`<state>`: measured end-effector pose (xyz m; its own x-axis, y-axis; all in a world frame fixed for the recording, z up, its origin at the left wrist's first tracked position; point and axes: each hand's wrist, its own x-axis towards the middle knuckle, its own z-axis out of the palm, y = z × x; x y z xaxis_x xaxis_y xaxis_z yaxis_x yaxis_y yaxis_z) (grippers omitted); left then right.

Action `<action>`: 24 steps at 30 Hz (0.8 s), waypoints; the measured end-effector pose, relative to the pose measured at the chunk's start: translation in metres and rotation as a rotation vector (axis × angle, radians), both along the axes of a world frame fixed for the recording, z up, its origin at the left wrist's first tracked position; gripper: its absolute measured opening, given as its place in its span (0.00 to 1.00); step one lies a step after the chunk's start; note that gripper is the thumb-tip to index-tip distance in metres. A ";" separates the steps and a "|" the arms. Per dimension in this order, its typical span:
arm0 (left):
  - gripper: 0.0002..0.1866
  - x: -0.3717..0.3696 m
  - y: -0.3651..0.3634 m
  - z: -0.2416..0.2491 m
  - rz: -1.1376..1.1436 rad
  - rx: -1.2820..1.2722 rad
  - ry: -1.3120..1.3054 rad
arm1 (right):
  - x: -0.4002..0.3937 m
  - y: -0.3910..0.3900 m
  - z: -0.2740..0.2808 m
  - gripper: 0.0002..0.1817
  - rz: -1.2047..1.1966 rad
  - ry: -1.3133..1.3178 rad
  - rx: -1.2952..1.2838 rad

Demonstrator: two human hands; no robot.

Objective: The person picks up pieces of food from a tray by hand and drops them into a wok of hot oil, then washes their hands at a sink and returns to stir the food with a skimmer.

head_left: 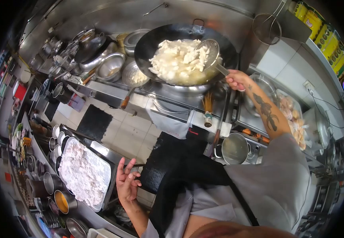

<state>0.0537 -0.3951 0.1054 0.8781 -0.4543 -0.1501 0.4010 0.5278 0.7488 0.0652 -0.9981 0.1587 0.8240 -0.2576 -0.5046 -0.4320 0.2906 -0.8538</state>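
Note:
My right hand [236, 80] is closed round the handle of a round mesh skimmer [210, 50], whose head dips into a large black wok [146, 49]. Pale battered pieces [180, 61] crowd together in bubbling oil inside the wok, and some lie on the skimmer's mesh. Away from the stove, my left hand [127, 180] is raised with its fingers apart and nothing in it. Beside that hand is a tray [109, 174] heaped with white flour-coated pieces [82, 170].
Steel bowls [111, 65] and a ladle-like strainer [135, 75] sit left of the wok. A bamboo brush [207, 107] stands at the stove's front. Nearer me is a pot [235, 147]. Another strainer [267, 28] hangs on the wall. Black mats [94, 123] cover parts of the tiled floor.

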 end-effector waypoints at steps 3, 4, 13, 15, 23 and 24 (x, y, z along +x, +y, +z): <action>0.36 -0.001 0.004 -0.009 -0.025 -0.001 0.020 | -0.006 -0.007 -0.004 0.13 -0.072 0.023 -0.068; 0.35 0.000 0.005 -0.010 -0.038 0.000 0.020 | -0.006 -0.001 -0.006 0.12 -0.158 0.036 -0.087; 0.36 0.008 0.012 -0.012 -0.077 -0.035 0.010 | -0.022 0.041 0.013 0.08 -0.064 0.013 -0.119; 0.37 0.009 0.014 -0.012 -0.084 -0.037 0.007 | -0.025 0.041 0.011 0.07 -0.026 -0.013 -0.093; 0.38 0.013 0.017 -0.016 -0.095 -0.053 0.020 | -0.033 0.048 0.016 0.07 -0.079 -0.031 -0.005; 0.38 0.014 0.017 -0.016 -0.096 -0.053 0.025 | -0.033 0.053 0.017 0.08 -0.134 -0.017 -0.024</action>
<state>0.0672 -0.3780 0.0894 0.8264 -0.5442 -0.1444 0.4696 0.5246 0.7101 0.0320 -0.9452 0.1753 0.7899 -0.3779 -0.4830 -0.3757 0.3242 -0.8682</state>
